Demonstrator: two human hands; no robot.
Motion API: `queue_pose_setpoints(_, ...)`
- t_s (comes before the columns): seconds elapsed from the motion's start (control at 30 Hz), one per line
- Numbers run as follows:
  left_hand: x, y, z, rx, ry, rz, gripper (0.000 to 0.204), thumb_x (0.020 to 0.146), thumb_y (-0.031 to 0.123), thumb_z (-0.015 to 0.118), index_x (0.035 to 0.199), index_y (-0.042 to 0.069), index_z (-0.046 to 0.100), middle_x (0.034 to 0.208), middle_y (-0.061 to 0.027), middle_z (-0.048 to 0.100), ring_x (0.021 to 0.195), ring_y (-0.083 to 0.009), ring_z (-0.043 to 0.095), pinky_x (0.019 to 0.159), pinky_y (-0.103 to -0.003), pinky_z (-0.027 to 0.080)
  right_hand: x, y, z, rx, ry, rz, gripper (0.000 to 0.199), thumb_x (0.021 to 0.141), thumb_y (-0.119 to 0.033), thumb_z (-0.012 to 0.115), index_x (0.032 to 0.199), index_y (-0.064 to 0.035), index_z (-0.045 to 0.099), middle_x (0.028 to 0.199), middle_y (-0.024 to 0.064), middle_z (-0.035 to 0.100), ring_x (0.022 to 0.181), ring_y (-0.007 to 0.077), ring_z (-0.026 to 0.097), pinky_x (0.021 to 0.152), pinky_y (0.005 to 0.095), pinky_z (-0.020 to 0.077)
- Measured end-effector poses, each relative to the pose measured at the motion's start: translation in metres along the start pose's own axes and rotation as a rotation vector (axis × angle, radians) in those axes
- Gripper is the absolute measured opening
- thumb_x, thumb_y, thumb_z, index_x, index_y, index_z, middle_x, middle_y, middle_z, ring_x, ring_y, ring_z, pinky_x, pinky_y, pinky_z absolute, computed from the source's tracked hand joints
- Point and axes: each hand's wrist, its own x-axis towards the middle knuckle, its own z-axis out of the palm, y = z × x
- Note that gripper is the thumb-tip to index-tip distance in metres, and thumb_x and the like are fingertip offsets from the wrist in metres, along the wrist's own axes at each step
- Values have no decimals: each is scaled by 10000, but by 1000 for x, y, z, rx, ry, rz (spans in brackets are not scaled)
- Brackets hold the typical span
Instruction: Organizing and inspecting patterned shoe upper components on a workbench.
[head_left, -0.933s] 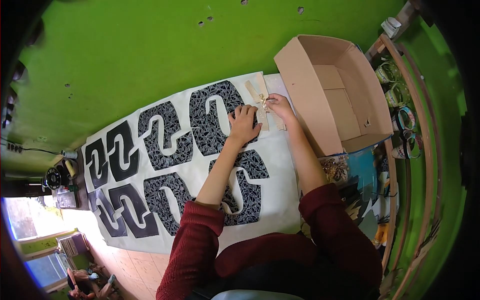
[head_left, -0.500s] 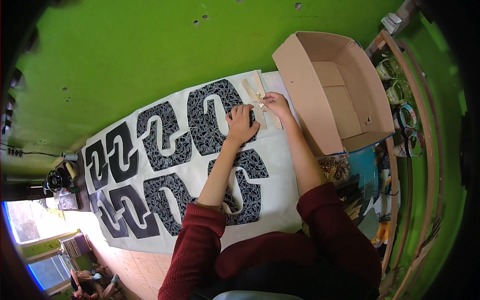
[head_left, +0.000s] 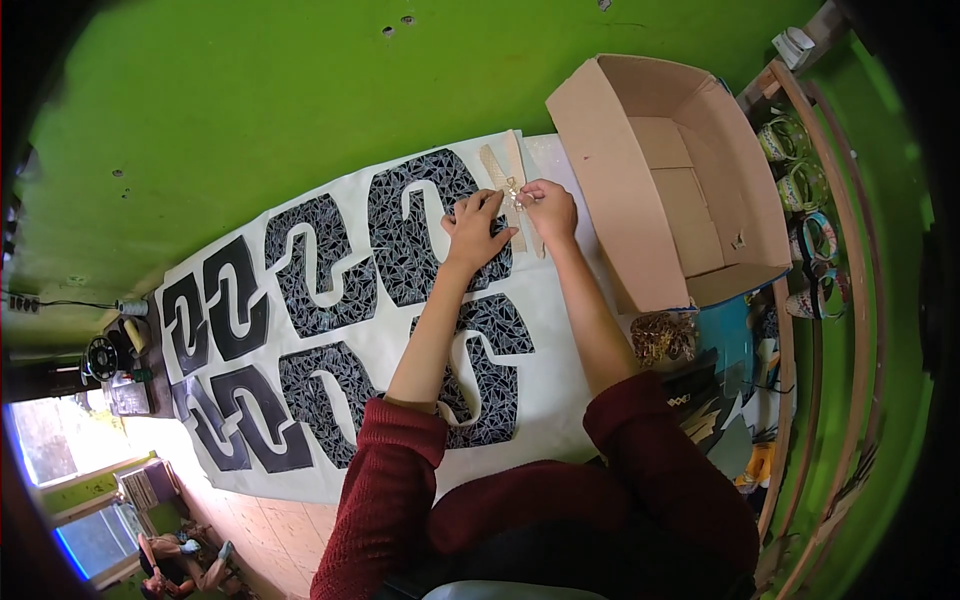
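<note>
Both hands have edged closer since earlier: left hand (head_left: 474,232) lies flat on the white sheet (head_left: 560,400), right hand (head_left: 547,208) pinches a small gold ornament (head_left: 513,188) on the beige strip (head_left: 503,170), at 12 o'clock. Likely positioning it; next needs steady pressing.

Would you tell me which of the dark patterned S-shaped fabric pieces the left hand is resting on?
The upper-row one nearest the cardboard box: the left hand lies on the dark patterned S-shaped fabric piece.

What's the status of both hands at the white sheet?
Left hand flat on dark patterned cut-out. Right hand pinching small gold ornament over beige strip. Open cardboard box close beside.
</note>
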Motion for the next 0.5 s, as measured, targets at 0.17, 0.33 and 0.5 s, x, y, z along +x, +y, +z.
queue_pose_setpoints(0.17,10,13,-4,99,-58,-23,719,681,323,730,1324,207,429,1370,-59,338,1182,-311,339,903,-510,242,-3,9,-8,-185,145,-194,226,684,-235,738,848,-103,655,859,78,640,875,274,563,770,361,441)
queue_pose_setpoints(0.33,27,18,-10,340,-261,80,747,707,339,702,1349,142,375,1486,-107,138,1336,-358,162,998,-639,131,-4,19,-14,-324,170,-412,346,680,-296,733,934,-102,601,967,84,577,938,286,515,800,368,418)
queue_pose_setpoints(0.5,33,-4,1,277,-277,86,743,748,412,637,1363,144,319,1498,-133,74,1378,-338,43,1001,-676,41,-1,8,-16,-403,40,-622,563,704,-232,713,1206,-96,498,1268,103,463,1175,273,418,964,466,299)
